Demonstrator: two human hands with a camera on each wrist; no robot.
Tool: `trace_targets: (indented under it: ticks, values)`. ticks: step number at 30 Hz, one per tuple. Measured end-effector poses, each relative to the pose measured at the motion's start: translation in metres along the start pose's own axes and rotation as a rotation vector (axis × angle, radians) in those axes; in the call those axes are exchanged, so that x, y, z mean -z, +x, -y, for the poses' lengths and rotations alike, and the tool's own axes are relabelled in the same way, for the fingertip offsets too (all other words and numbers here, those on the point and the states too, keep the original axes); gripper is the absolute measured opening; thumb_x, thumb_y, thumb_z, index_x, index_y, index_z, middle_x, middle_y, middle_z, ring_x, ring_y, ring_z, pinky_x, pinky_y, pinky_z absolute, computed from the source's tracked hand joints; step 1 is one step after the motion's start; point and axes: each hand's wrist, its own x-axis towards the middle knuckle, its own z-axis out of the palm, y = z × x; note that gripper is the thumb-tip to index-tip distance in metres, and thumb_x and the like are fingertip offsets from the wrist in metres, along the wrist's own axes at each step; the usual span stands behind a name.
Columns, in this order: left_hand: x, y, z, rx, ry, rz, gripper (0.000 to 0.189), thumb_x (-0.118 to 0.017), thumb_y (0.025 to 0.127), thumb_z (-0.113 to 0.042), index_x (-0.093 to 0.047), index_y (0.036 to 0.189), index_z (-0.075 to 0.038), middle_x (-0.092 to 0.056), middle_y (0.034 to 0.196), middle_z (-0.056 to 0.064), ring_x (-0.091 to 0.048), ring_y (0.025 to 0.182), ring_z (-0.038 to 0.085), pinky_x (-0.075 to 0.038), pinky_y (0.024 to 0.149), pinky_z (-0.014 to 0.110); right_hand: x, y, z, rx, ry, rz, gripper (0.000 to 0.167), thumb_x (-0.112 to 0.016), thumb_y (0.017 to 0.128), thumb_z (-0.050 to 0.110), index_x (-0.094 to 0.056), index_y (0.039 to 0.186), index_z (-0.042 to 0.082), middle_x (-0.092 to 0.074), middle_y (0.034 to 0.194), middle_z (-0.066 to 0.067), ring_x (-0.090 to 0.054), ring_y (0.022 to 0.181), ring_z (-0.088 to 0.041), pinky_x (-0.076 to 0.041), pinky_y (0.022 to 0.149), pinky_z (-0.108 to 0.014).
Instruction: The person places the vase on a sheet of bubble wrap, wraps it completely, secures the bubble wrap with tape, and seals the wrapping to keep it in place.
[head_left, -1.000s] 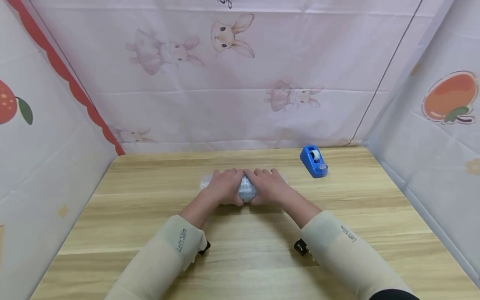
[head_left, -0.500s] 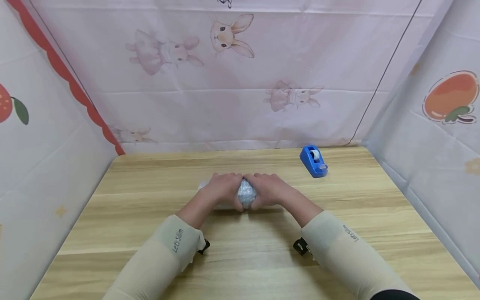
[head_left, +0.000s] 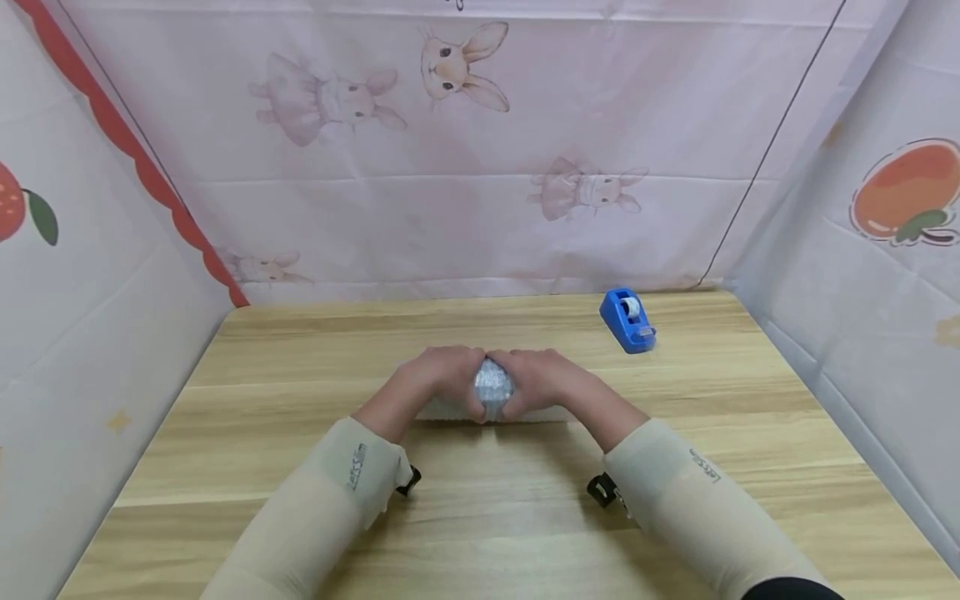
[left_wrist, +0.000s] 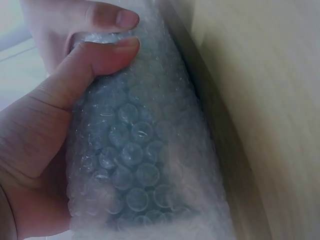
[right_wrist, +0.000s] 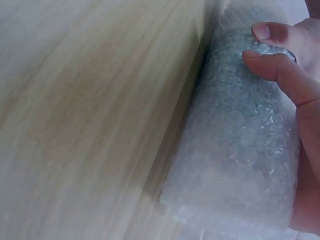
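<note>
A roll of bubble wrap [head_left: 493, 387] lies crosswise on the wooden table, wound around something bluish-green whose kind cannot be made out. My left hand [head_left: 447, 377] grips it just left of the middle. Just to the right of the middle, my right hand [head_left: 537, 380] holds it the same way. In the left wrist view, the two thumbs press side by side on the near face of the bubble wrap [left_wrist: 135, 155]. Seen from the right wrist, the bubble wrap [right_wrist: 235, 150] extends past the fingers as a loose clear end. The far-side fingers are mostly hidden.
A blue tape dispenser [head_left: 628, 322] with a roll of clear tape stands at the back right of the table [head_left: 480, 517]. Printed cloth [head_left: 480, 225] hangs behind the table's back edge, with more on both sides.
Both hands have shifted slightly toward me and turned over the roll. The bubble wrap has come with them, and its near lower edge now shows below the hands.
</note>
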Motion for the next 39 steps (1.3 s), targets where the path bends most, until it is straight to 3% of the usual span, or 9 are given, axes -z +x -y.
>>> trace_targets:
  ticks: [6, 12, 17, 21, 28, 34, 39]
  values:
    - [0.006, 0.009, 0.008, -0.036, -0.102, 0.061, 0.056, -0.086, 0.066, -0.037, -0.058, 0.109, -0.014, -0.063, 0.096, -0.002, -0.061, 0.084, 0.017, -0.050, 0.072, 0.033, -0.001, -0.004, 0.005, -0.037, -0.093, -0.052, 0.095, -0.079, 0.071, 0.051, -0.037, 0.150, 0.020, -0.060, 0.127, -0.003, -0.056, 0.109, -0.022, -0.041, 0.098, -0.053]
    - [0.012, 0.017, 0.016, -0.045, -0.151, 0.123, 0.061, -0.082, 0.069, -0.038, -0.057, 0.120, -0.015, -0.063, 0.102, -0.002, -0.060, 0.091, 0.018, -0.050, 0.078, 0.033, -0.010, -0.004, 0.011, -0.018, -0.198, -0.151, 0.107, -0.078, 0.069, 0.062, -0.031, 0.153, 0.014, -0.049, 0.144, -0.008, -0.049, 0.128, -0.031, -0.031, 0.107, -0.064]
    - [0.016, 0.023, 0.020, -0.049, -0.148, 0.155, 0.070, -0.080, 0.070, -0.044, -0.054, 0.129, -0.014, -0.062, 0.108, -0.002, -0.059, 0.096, 0.017, -0.049, 0.084, 0.034, -0.019, -0.001, 0.012, -0.001, -0.296, -0.244, 0.116, -0.077, 0.065, 0.071, -0.031, 0.153, 0.012, -0.052, 0.140, -0.010, -0.051, 0.126, -0.033, -0.031, 0.106, -0.067]
    - [0.018, 0.028, 0.022, -0.032, -0.139, 0.189, 0.072, -0.077, 0.071, -0.048, -0.053, 0.130, -0.015, -0.061, 0.109, -0.002, -0.058, 0.098, 0.017, -0.048, 0.087, 0.035, -0.023, 0.002, 0.012, -0.016, -0.315, -0.266, 0.117, -0.079, 0.063, 0.070, -0.031, 0.152, 0.012, -0.054, 0.136, -0.011, -0.052, 0.123, -0.033, -0.028, 0.107, -0.067]
    - [0.022, 0.030, 0.027, -0.010, -0.174, 0.230, 0.066, -0.077, 0.070, -0.052, -0.057, 0.123, -0.016, -0.062, 0.107, 0.000, -0.058, 0.097, 0.019, -0.047, 0.085, 0.035, -0.026, 0.009, 0.010, -0.030, -0.312, -0.269, 0.099, -0.079, 0.070, 0.055, -0.036, 0.150, 0.015, -0.056, 0.133, -0.010, -0.054, 0.121, -0.031, -0.027, 0.108, -0.066]
    - [0.021, 0.030, 0.030, -0.024, -0.214, 0.227, 0.065, -0.078, 0.071, -0.054, -0.059, 0.120, -0.015, -0.062, 0.108, 0.000, -0.058, 0.098, 0.019, -0.047, 0.086, 0.035, -0.023, 0.012, 0.009, -0.024, -0.295, -0.264, 0.091, -0.080, 0.071, 0.047, -0.040, 0.146, 0.015, -0.058, 0.129, -0.008, -0.056, 0.118, -0.031, -0.030, 0.107, -0.064]
    - [0.020, 0.025, 0.026, -0.006, -0.213, 0.178, 0.068, -0.081, 0.071, -0.052, -0.056, 0.121, -0.014, -0.061, 0.108, 0.000, -0.058, 0.097, 0.019, -0.048, 0.083, 0.035, -0.020, 0.013, 0.007, -0.034, -0.270, -0.235, 0.093, -0.081, 0.070, 0.048, -0.040, 0.146, 0.015, -0.058, 0.130, -0.008, -0.056, 0.117, -0.030, -0.032, 0.107, -0.063]
